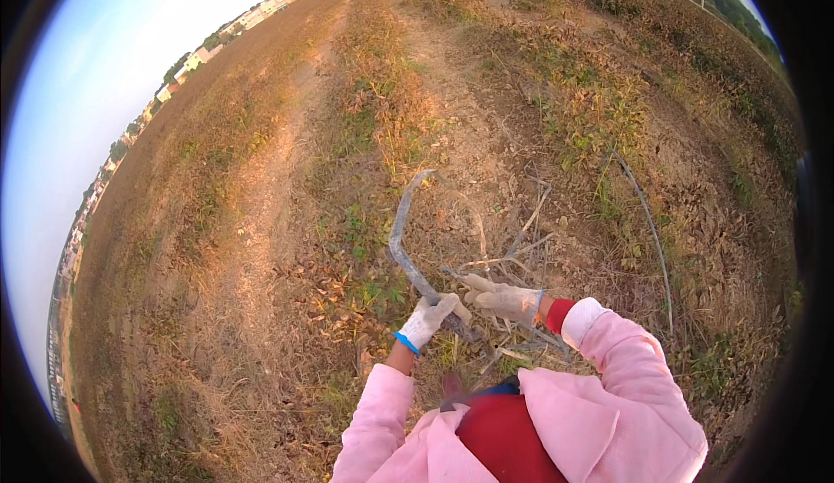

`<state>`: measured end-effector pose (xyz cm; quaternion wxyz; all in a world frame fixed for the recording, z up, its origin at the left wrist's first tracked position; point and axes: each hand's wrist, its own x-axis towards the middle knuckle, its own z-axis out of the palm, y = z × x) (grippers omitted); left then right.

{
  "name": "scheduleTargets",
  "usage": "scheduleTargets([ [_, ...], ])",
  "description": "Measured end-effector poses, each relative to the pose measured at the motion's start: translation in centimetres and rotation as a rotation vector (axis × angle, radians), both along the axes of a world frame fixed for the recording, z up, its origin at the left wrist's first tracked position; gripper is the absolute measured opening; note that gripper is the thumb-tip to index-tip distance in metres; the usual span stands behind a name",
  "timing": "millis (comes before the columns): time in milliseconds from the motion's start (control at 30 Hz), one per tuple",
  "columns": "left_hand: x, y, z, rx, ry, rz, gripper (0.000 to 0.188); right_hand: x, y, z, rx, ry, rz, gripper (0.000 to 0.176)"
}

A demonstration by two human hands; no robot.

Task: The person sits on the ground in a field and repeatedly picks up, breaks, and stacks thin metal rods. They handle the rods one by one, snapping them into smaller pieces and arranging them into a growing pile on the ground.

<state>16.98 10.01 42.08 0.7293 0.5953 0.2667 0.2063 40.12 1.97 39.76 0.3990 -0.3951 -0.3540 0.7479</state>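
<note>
My left hand [435, 319], in a pale knitted glove with a blue cuff edge, is closed around the lower part of a thick grey bent branch [405, 255]. The branch rises from the hand and curves to a thin tip above. Beside it, on the right, my right hand [502, 298] wears a soiled glove of the same kind. Its fingers point left towards a dry forked twig [498, 261]; whether they grip it cannot be told. Several dry sticks [534, 339] lie under and beyond the right hand, partly hidden by it.
Rows of browning low plants [374, 92] run away from me, with bare soil strips [449, 85] between them. A long thin grey stick or hose [650, 222] curves over the ground at the right. Dry grass and leaves surround my feet. Buildings [195, 58] stand far off.
</note>
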Motion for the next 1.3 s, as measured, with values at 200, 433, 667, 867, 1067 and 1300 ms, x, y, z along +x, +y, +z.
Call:
scheduleTargets([
  [200,2.3,4.8,5.4,-0.265,-0.352,0.367,0.052,-5.7,-3.5,-0.3,0.086,-0.412,0.292,0.041],
  [433,2.4,5.6,-2.6,-0.228,0.099,0.080,0.101,-5.7,-1.7,-0.4,-0.026,-0.036,-0.464,0.024],
  [667,1.3,-3.0,-10.5,0.099,0.400,-0.319,0.049,-0.8,-0.1,-1.0,0.047,0.826,-0.707,0.024],
  [867,0.7,-7.1,-13.9,-0.093,0.455,-0.214,0.023,-1.4,0.8,0.0,0.106,0.726,-0.793,0.045],
  [1067,0.4,-6.5,-11.5,-0.468,-0.019,0.061,0.023,-1.9,-2.8,-4.4,0.205,-0.006,-0.391,0.092],
  [1300,0.0,-2.5,-6.5,-0.756,-0.342,0.321,0.022,-7.4,-9.4,-8.4,0.253,-1.137,0.060,0.058],
])
